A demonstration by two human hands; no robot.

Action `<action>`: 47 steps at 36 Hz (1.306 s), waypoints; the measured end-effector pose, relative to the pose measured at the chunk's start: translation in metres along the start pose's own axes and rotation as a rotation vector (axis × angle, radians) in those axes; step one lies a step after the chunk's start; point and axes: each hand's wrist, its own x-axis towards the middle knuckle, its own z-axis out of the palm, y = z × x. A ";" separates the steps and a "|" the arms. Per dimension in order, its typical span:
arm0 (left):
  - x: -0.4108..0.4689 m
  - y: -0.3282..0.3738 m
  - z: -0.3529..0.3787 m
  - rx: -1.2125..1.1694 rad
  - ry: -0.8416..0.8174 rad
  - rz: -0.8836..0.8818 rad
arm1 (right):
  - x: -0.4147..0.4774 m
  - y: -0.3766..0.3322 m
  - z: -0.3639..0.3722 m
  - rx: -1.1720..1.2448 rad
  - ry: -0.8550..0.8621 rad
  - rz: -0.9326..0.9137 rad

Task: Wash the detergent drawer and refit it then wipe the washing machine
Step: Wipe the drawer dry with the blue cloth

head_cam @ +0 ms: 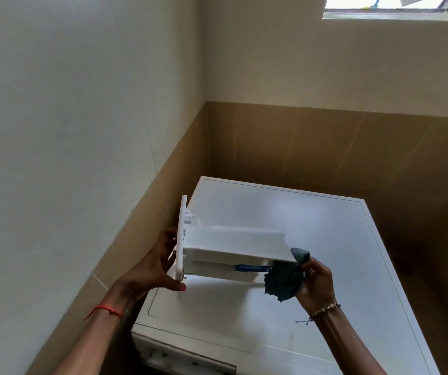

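The white detergent drawer point(228, 253) hangs in the air above the washing machine point(298, 226), lying on its side with its front panel to the left. My left hand point(160, 263) grips that front panel, fingers curled round its edge. A blue part shows on the drawer's lower side. My right hand point(316, 282) holds a crumpled grey-blue cloth point(285, 277) against the drawer's right end. At the machine's front left corner the empty drawer slot point(187, 359) shows, dark and dirty.
The machine stands in a corner between a cream-and-tan tiled wall point(82, 158) on the left and another behind. A window point(396, 6) sits high at the top right. A brown floor point(439, 266) lies to the right of the machine.
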 end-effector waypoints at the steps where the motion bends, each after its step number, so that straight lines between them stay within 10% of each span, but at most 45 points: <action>1: -0.002 -0.001 0.001 0.039 0.010 0.003 | -0.001 0.002 -0.002 0.023 -0.010 -0.009; 17: -0.026 -0.012 0.007 0.203 -0.002 0.082 | -0.045 -0.050 -0.013 0.161 -0.058 -0.264; 26: -0.023 -0.019 0.005 0.268 -0.014 0.124 | -0.078 -0.011 0.084 -0.320 0.165 -0.773; 40: -0.022 -0.026 0.004 0.328 0.023 0.213 | -0.072 0.111 0.134 -1.710 0.047 -1.351; 47: -0.025 -0.025 0.007 0.280 0.031 0.230 | -0.065 0.082 0.107 -1.823 0.017 -1.406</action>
